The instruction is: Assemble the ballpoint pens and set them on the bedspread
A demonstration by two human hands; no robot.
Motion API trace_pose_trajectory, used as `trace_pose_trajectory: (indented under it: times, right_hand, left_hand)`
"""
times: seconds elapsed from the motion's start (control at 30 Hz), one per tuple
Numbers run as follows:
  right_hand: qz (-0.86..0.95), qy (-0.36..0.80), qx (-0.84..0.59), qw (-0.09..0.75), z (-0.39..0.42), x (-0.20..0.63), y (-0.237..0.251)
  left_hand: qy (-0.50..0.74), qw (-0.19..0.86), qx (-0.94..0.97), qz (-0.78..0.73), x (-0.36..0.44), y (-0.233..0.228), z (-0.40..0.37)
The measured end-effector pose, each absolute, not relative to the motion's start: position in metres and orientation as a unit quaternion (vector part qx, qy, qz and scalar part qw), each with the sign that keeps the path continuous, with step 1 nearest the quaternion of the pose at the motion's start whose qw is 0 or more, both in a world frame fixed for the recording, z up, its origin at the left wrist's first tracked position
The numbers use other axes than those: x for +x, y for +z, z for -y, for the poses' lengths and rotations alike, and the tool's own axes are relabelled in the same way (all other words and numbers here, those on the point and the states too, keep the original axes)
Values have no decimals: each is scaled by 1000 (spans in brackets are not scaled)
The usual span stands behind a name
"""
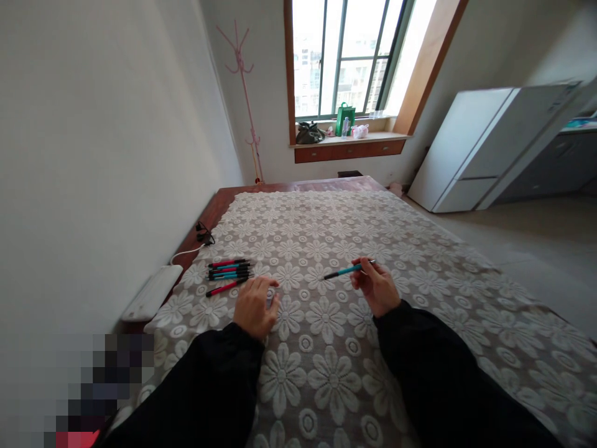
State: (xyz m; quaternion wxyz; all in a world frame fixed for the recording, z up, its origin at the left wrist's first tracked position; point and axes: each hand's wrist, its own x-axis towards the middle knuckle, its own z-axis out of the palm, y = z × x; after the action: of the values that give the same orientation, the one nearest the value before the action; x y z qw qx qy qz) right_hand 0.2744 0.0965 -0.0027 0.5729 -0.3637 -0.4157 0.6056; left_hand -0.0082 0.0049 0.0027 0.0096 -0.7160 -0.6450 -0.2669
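So far w/ one teal pen pinched in right hand fingertips at mid-frame, left hand curled loosely on the cloth, maybe over sth small, cannot tell, pen pile lies center-left, approx six left to handle.

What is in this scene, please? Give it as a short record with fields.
surface: table with white floral lace cloth
right hand: holds teal pen above the cloth
left hand: rests on the cloth, fingers curled
nearby: pile of pens, red and teal, left of the left hand
table edge: white power strip
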Motion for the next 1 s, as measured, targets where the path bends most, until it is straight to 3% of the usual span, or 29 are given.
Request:
trace_pose_trajectory:
  times: [0.1, 0.2, 0.3, 0.67, 1.0]
  right_hand:
    - [555, 510, -414, 511, -118, 298, -8]
    - [721, 300, -473, 409, -137, 322, -17]
    - [755, 205, -501, 369, -145, 334, -24]
    - [822, 14, -461, 335, -139, 331, -30]
    - [840, -36, -361, 404, -127, 321, -8]
  left_hand:
    - [-221, 42, -697, 681, -21, 9, -8]
    - [-175, 72, -651, 735, -37, 12, -13]
    - [-155, 62, -622, 765, -47, 12, -17]
    - [-163, 54, -627, 760, -51, 3, -21]
    - [-144, -33, -606, 782, -57, 11, -18]
